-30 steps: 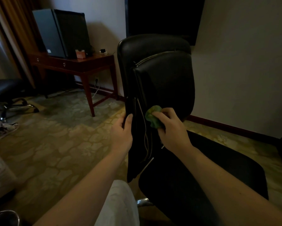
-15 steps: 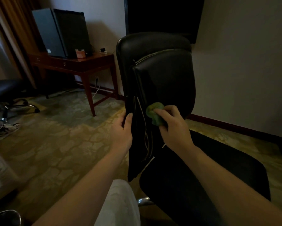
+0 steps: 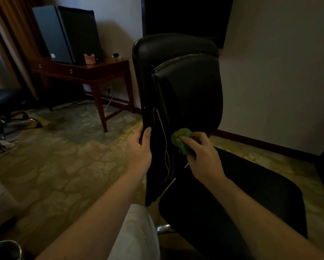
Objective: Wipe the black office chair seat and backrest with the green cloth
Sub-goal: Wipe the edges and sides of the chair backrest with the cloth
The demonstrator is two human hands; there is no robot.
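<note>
Green crumpled cloth (image 3: 181,141), pinched by the curled fingers of the right hand (image 3: 204,158), presses low on the black leather chair backrest (image 3: 187,91) while the left hand (image 3: 138,152) clasps its left edge, probably steadying it.

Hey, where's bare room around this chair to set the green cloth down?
The seat is bare from the right hand, which holds the green cloth, out to its far edge. The carpet between the wooden table leg and the left hand gripping the backrest is open too. The tabletop is crowded; shoes clutter the floor far left.
</note>
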